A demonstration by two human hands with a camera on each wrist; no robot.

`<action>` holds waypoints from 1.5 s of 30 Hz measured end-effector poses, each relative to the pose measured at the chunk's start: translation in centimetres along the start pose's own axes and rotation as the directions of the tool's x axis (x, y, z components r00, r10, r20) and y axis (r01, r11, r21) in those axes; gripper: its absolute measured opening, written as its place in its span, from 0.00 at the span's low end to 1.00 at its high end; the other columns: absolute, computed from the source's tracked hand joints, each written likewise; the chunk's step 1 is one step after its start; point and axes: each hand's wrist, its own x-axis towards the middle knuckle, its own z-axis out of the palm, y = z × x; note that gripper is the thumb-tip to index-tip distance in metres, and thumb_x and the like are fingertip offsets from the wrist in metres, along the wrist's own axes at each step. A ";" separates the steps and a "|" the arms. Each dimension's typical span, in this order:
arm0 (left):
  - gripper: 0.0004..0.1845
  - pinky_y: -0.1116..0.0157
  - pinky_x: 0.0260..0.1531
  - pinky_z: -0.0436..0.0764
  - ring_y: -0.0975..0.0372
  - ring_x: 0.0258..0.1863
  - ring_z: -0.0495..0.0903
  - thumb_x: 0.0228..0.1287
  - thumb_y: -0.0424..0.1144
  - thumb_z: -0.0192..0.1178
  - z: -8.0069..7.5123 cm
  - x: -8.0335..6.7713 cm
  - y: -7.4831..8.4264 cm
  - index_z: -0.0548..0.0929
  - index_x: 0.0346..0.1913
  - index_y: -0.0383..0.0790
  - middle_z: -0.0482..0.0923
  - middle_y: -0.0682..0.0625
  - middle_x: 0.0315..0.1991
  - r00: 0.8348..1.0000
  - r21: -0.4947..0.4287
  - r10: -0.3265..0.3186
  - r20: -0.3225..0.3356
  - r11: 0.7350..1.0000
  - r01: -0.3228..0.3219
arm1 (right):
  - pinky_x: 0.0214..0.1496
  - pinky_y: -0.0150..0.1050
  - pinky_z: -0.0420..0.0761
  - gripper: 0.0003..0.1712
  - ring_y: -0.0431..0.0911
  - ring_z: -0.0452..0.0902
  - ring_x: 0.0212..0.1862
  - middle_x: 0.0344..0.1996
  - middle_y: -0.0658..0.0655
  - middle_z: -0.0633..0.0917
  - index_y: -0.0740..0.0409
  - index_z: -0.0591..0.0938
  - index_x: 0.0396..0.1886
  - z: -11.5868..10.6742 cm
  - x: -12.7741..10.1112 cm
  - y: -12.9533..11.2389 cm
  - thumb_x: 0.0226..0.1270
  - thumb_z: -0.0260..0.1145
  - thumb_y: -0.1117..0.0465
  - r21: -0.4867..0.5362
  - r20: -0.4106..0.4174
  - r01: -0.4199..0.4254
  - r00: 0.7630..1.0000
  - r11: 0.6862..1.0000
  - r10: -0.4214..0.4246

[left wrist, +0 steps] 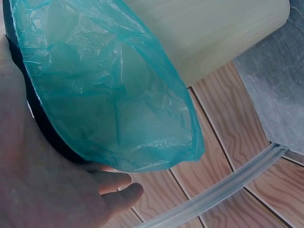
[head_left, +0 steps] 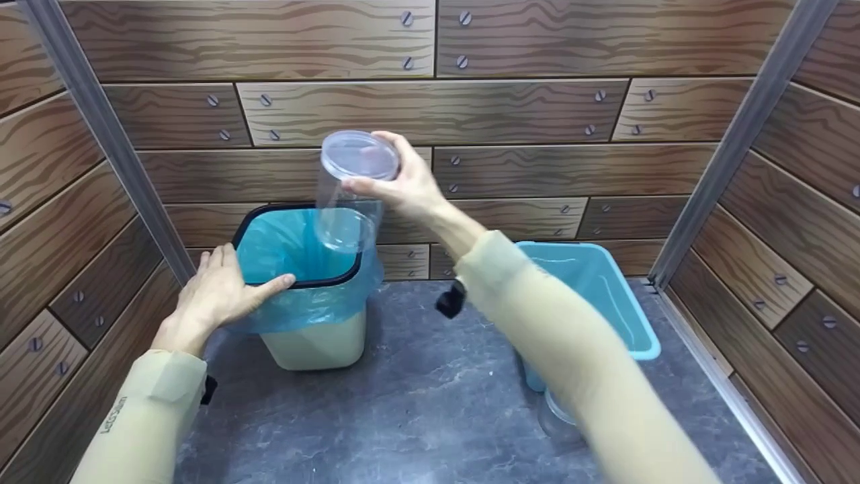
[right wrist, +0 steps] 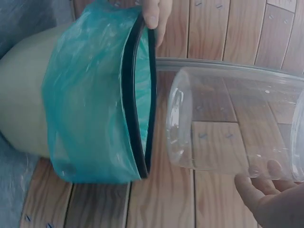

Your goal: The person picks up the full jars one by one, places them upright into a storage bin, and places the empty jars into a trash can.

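Note:
My right hand [head_left: 413, 178] grips a clear plastic jar [head_left: 344, 215] near its top, thumb and fingers on opposite sides. Its round clear lid [head_left: 359, 153] faces up, while the transparent base hangs over the right part of the trash bin [head_left: 319, 346]. Through the wall in the right wrist view, the jar [right wrist: 228, 109] shows nothing inside. A blue plastic bag [head_left: 312, 306] lines the bin and folds over outside beneath a black rim [head_left: 329, 281]. My left hand [head_left: 218, 289] rests at the bin's front left corner, fingers extended along the side and thumb on the rim.
A light blue plastic basket [head_left: 635, 312] stands at the right, partly behind my right forearm. Close in front of it, a clear round object [head_left: 559, 409] shows beside the sleeve. Wood-patterned walls [head_left: 510, 111] enclose the grey marbled tabletop [head_left: 430, 403] at the back and both sides.

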 end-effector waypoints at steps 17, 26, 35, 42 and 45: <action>0.84 0.25 0.87 0.47 0.19 0.88 0.37 0.62 0.92 0.53 -0.1 0.3 0.9 0.38 0.87 0.16 0.39 0.16 0.88 1.000 0.004 0.012 0.002 1.000 -0.012 | 0.78 0.47 0.82 0.59 0.53 0.81 0.72 0.75 0.60 0.81 0.55 0.69 0.84 6.0 -1.0 6.1 0.58 0.91 0.49 -0.107 -0.047 -0.183 0.983 0.977 0.179; 0.83 0.25 0.86 0.48 0.19 0.87 0.38 0.63 0.91 0.52 0.0 0.2 0.8 0.38 0.87 0.15 0.39 0.15 0.88 1.000 0.009 0.013 0.006 1.000 -0.013 | 0.79 0.52 0.83 0.62 0.53 0.81 0.74 0.78 0.58 0.81 0.48 0.69 0.86 7.0 -2.0 7.0 0.57 0.91 0.42 -0.195 -0.046 -0.225 0.974 0.955 0.220; 0.84 0.24 0.86 0.49 0.20 0.88 0.38 0.63 0.92 0.52 -0.1 0.2 0.4 0.37 0.87 0.16 0.39 0.16 0.88 1.000 0.007 0.000 0.008 1.000 0.000 | 0.89 0.58 0.72 0.62 0.55 0.67 0.88 0.84 0.57 0.75 0.47 0.64 0.89 5.8 -2.5 7.0 0.62 0.88 0.41 -0.174 0.023 -0.203 0.977 0.964 0.210; 0.84 0.24 0.86 0.51 0.20 0.88 0.40 0.62 0.92 0.52 0.0 0.1 0.1 0.38 0.87 0.16 0.40 0.16 0.88 1.000 0.011 -0.003 -0.001 1.000 0.003 | 0.89 0.54 0.72 0.60 0.54 0.70 0.87 0.83 0.58 0.77 0.48 0.66 0.88 4.0 -2.9 8.0 0.62 0.88 0.42 -0.191 0.000 -0.196 0.980 0.962 0.200; 0.84 0.25 0.86 0.51 0.20 0.88 0.40 0.63 0.92 0.52 0.1 0.0 0.0 0.39 0.87 0.16 0.40 0.16 0.88 1.000 0.012 -0.001 -0.003 1.000 0.001 | 0.89 0.55 0.72 0.59 0.55 0.70 0.86 0.82 0.60 0.78 0.50 0.67 0.88 3.0 -3.2 8.5 0.62 0.88 0.44 -0.187 -0.005 -0.189 0.981 0.964 0.192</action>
